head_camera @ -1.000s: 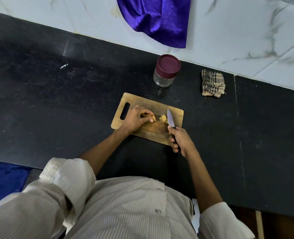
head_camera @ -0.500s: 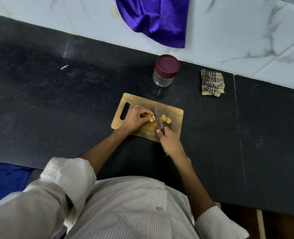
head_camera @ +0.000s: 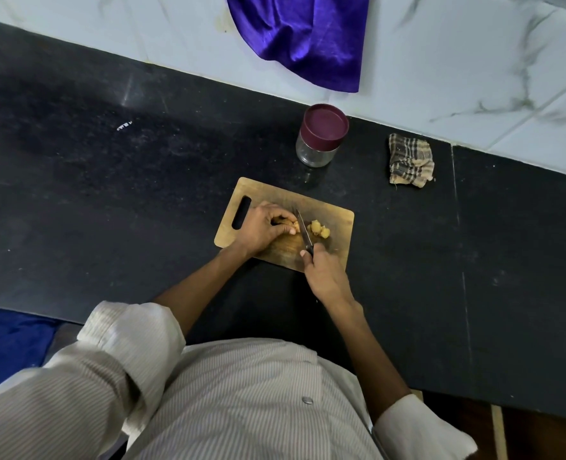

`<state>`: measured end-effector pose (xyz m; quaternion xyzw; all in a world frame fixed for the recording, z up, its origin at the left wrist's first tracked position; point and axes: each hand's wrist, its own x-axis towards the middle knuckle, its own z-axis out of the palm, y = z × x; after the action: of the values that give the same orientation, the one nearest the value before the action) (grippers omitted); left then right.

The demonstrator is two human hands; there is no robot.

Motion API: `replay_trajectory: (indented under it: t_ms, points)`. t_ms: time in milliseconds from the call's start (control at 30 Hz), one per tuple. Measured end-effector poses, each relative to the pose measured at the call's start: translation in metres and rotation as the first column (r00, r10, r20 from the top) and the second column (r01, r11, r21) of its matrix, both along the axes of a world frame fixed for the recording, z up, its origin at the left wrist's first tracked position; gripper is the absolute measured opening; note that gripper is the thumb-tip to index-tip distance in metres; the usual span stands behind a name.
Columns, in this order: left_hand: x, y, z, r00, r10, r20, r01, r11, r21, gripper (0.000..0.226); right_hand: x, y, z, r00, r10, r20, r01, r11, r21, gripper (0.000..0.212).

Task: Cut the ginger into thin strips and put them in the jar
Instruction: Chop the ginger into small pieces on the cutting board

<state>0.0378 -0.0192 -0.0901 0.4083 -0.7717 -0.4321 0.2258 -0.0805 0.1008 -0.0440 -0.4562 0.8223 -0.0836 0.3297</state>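
A wooden board lies on the black worktop, nearer the worktop's far edge than its near one, its handle slot at the board's left end; the left hand rests on the middle of the board, fingers curled down and pinching the ginger, which shows only as a brownish bit under the fingertips; the right hand sits at the board's near edge, clenched round the dark handle of the knife; the blade runs away from the person and stands just right of the left fingertips; on the blade's other side, toward the board's right end, lie a few yellow cut pieces, close together; the jar stands upright beyond the board's far edge, near the worktop's back edge, its maroon lid on; a checked cloth lies crumpled to the jar's right, well apart from the board; a purple cloth hangs over the marble wall behind.
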Motion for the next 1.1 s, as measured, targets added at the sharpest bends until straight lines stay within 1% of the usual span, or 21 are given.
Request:
replay_trajectory:
  t_ms: [300, 433, 667, 867, 967, 1100]
  points:
    - [0.000, -0.001, -0.001, 1.000, -0.004, 0.008, 0.004, 1.000, 0.014, 0.027, 0.001, -0.001, 0.005, 0.998, 0.042, -0.044, -0.041, 0.999, 0.020, 0.025]
    - [0.001, -0.001, -0.001, 1.000, -0.007, 0.004, 0.007, 1.000, -0.003, 0.026, 0.000, -0.001, 0.006, 0.996, 0.066, -0.054, -0.065, 0.998, 0.019, 0.025]
    - [0.001, -0.001, 0.000, 1.000, -0.017, 0.013, 0.017, 1.000, -0.001, 0.025, 0.001, -0.003, 0.006, 0.997, 0.050, -0.051, -0.050, 0.999, -0.002, 0.027]
    - [0.001, -0.002, 0.000, 1.000, -0.014, 0.022, 0.014, 1.000, -0.006, 0.024, 0.004, -0.004, 0.006, 0.997, 0.050, -0.062, -0.050, 0.999, 0.010, 0.027]
    - [0.000, -0.002, 0.000, 1.000, -0.017, 0.023, 0.017, 1.000, -0.008, 0.023, 0.005, -0.002, 0.005, 0.995, 0.045, -0.089, -0.044, 0.999, 0.018, 0.026]
    - [0.000, -0.002, 0.000, 1.000, -0.009, 0.013, 0.009, 1.000, -0.002, 0.023, 0.013, -0.001, 0.002, 0.985, 0.050, -0.168, -0.048, 0.999, 0.012, 0.024]
